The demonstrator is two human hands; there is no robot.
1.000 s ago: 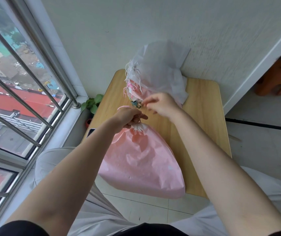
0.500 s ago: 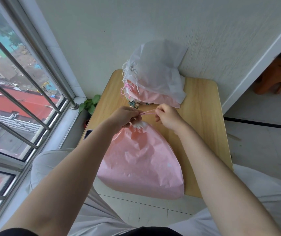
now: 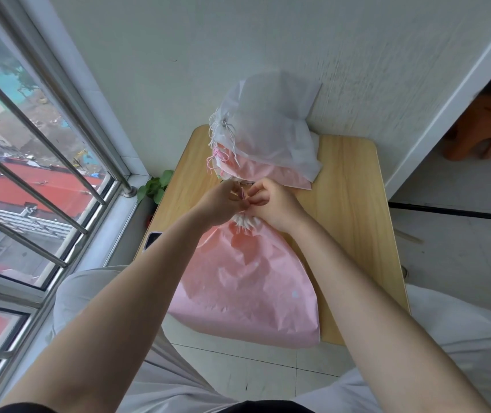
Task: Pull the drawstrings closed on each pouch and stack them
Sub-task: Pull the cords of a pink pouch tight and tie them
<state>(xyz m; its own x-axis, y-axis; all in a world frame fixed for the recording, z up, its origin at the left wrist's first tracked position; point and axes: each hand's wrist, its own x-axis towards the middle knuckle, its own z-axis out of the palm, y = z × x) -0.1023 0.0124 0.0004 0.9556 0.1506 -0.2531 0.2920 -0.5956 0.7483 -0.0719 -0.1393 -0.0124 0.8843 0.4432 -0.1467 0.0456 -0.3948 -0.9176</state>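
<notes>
Half a second ago our hands were apart with a pink cord stretched taut between them; now the right hand (image 3: pixel 271 204) has come back in against the left hand (image 3: pixel 221 202), and the two meet fingertip to fingertip just above the neck of the pink pouch (image 3: pixel 247 281). Both hands have their fingers curled and pinch the pink drawstring (image 3: pixel 243 194), of which only a short sliver shows between the fingertips. The rest of the cord is hidden inside the grip, so we cannot tell whether it is looped or knotted.

Directly below the grip the pouch's mouth is gathered into a tight whitish ruffle. From there the pouch fans out towards us in a broad, crinkled, matte pink sheet with a few pale dots, and its bottom edge hangs over the near edge of the wooden table (image 3: pixel 354 204).

Just beyond the grip lies the stack of closed pouches (image 3: pixel 268 144): a translucent white pouch on top, a pink one under it, and loose white and pink cords trailing from their left ends. How many lie underneath we cannot make out. To the left of our left forearm, a dark phone (image 3: pixel 152 239) shows only a corner.
</notes>
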